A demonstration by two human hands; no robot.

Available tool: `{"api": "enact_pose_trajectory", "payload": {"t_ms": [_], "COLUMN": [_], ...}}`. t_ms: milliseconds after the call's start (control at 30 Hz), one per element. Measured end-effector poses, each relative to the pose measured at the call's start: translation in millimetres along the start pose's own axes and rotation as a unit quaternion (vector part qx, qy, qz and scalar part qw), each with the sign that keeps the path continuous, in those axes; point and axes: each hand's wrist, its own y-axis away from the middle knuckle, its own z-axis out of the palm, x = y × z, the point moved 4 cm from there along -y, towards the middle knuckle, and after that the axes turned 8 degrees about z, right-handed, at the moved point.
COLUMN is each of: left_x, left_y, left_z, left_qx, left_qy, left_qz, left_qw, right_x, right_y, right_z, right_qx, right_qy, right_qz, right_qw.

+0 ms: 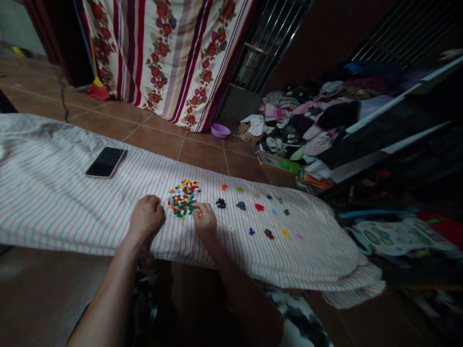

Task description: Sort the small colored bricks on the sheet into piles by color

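A mixed pile of tiny coloured pieces (183, 196), like small plastic bricks, lies on the striped cloth. My right hand (205, 220) is at the pile's right edge, thumb and forefinger pinched together beside some green pieces (188, 208); whatever is between the fingertips is too small to make out. To the left of the pile, my left hand (146, 217) rests on the cloth with fingers curled in, their inner side hidden. Small single-colour heaps spread to the right, among them black pieces (221, 203), red pieces (259, 207), brown pieces (268, 234) and yellow pieces (285, 233).
A phone (106, 162) lies on the striped cloth (54, 193) at the left. Beyond the table's far edge, a purple basin (220, 130) stands on the tiled floor near a flowered curtain (162, 58). Heaped clothes (300, 115) fill the back right.
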Motion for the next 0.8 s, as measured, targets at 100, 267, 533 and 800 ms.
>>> {"api": "enact_pose_trajectory", "payload": {"t_ms": [100,267,533,800], "left_x": [0.9,4.2,18.7,19.5], "left_y": [-0.4,-0.5,-1.0,-2.1], "left_z": [2.5,3.6,-6.4,-3.6], "left_qx": [0.002,-0.006,-0.031,-0.046], "left_qy": [-0.016,-0.043,-0.036,-0.058], "left_qz": [0.005,0.008,-0.047,-0.096], "left_qw": [1.000,0.999,0.998,0.993], "right_x": [-3.2,-5.3,-7.9,-3.5], "right_y": [1.4,2.0,4.2,4.5], "right_z": [0.7,0.8,-0.3,-7.8], "right_qx": [-0.011,-0.029,-0.012,0.015], "right_qy": [0.017,0.051,0.067,0.008], "right_qz": [0.002,-0.001,0.005,0.039], "right_qw": [1.000,0.998,0.998,0.999]}}
